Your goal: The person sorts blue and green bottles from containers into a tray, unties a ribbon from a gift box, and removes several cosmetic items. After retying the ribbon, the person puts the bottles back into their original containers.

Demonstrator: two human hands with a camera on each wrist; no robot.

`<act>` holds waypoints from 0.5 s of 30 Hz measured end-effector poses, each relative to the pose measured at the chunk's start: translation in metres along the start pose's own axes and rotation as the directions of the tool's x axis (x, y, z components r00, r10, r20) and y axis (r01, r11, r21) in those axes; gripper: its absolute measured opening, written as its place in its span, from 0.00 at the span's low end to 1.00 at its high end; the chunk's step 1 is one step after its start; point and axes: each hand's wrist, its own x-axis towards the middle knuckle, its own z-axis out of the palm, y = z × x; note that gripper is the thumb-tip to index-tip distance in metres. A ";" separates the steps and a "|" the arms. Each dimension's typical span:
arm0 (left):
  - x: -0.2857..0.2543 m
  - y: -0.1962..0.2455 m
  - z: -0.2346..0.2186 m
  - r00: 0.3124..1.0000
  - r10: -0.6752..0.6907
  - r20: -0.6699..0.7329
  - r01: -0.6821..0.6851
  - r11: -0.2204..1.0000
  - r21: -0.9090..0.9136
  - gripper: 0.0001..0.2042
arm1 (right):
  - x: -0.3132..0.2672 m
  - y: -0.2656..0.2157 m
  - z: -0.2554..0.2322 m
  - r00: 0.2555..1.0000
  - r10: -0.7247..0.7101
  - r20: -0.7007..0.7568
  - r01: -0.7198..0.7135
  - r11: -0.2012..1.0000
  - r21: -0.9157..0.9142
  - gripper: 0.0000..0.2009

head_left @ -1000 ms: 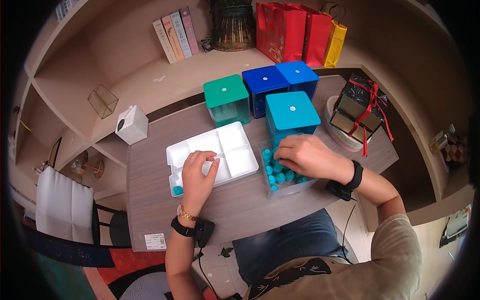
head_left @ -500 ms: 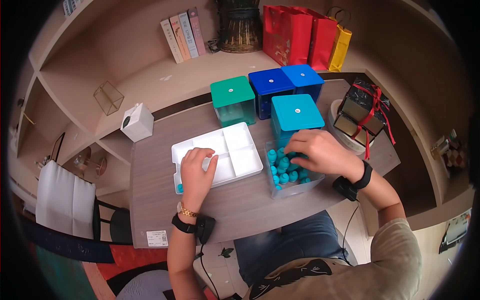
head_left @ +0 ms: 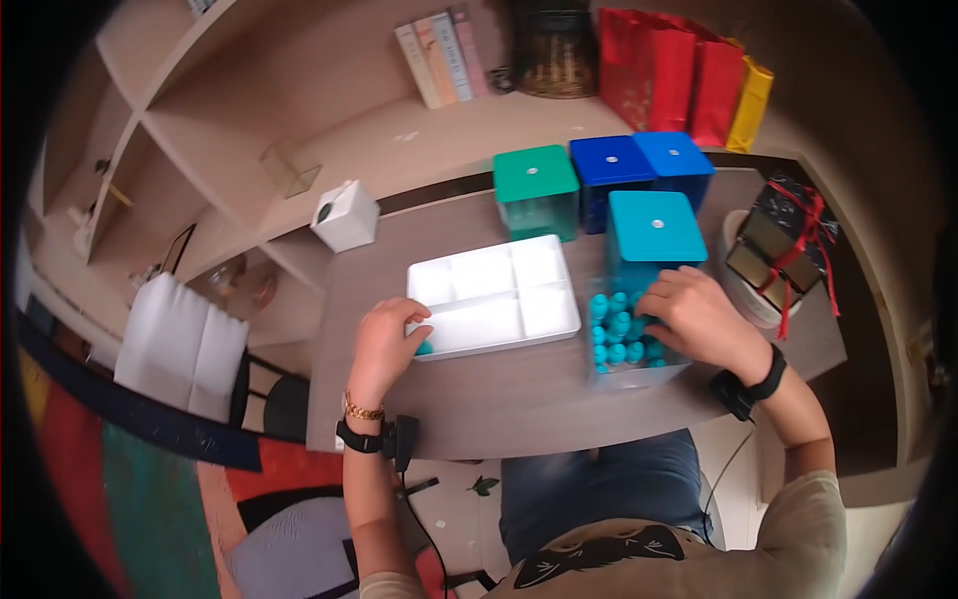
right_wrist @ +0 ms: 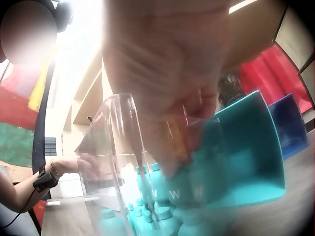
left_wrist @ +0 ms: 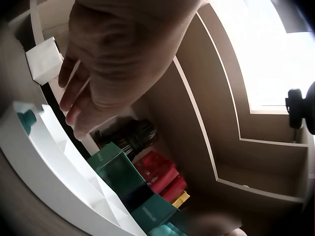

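Observation:
My left hand [head_left: 384, 339] hovers at the left end of a white divided tray [head_left: 547, 344], fingers loosely bent with nothing between them. Under its thumb a small teal bottle [left_wrist: 27, 120] lies in the tray's end compartment. With fingers pointing down, my right hand [head_left: 699, 314] reaches into a clear box [head_left: 639, 375] of small upright teal bottles [head_left: 619, 324]. Thumb and forefinger are right at the tops of bottles marked W [right_wrist: 174, 191] in the right wrist view. I cannot tell whether they pinch one.
Behind the clear box stands a teal-lidded box [head_left: 654, 225], with green [head_left: 534, 175] and blue [head_left: 611, 160] lidded boxes further back. Ribbon-tied black boxes [head_left: 783, 240] sit in a round bowl at right. A white tissue box [head_left: 346, 215] stands at the back left.
The head view has turned, so everything sits further right. My left hand has drawn back from over the compartments to the tray's left end. My right hand stays over the bottles.

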 end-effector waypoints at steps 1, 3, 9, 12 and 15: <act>-0.004 0.000 -0.006 0.999 -0.021 0.035 0.021 1.000 0.000 0.08 | 0.000 0.000 0.001 1.000 0.011 -0.005 -0.011 1.000 -0.012 0.13; -0.009 -0.006 -0.012 0.996 -0.035 0.086 0.030 0.998 0.064 0.10 | 0.000 0.001 0.004 1.000 0.006 -0.019 -0.006 1.000 -0.006 0.13; -0.008 -0.008 -0.008 0.975 -0.137 0.175 0.112 0.983 0.146 0.11 | -0.003 -0.002 -0.002 0.994 0.024 -0.105 -0.021 0.999 0.032 0.14; -0.006 -0.008 -0.006 0.967 -0.172 0.188 0.129 0.967 0.219 0.09 | -0.011 -0.002 -0.008 0.974 0.054 -0.218 -0.032 0.994 0.101 0.14; -0.004 -0.001 -0.007 0.965 -0.192 0.181 0.136 0.949 0.283 0.10 | -0.026 -0.004 -0.015 0.929 0.136 -0.344 -0.072 0.978 0.193 0.14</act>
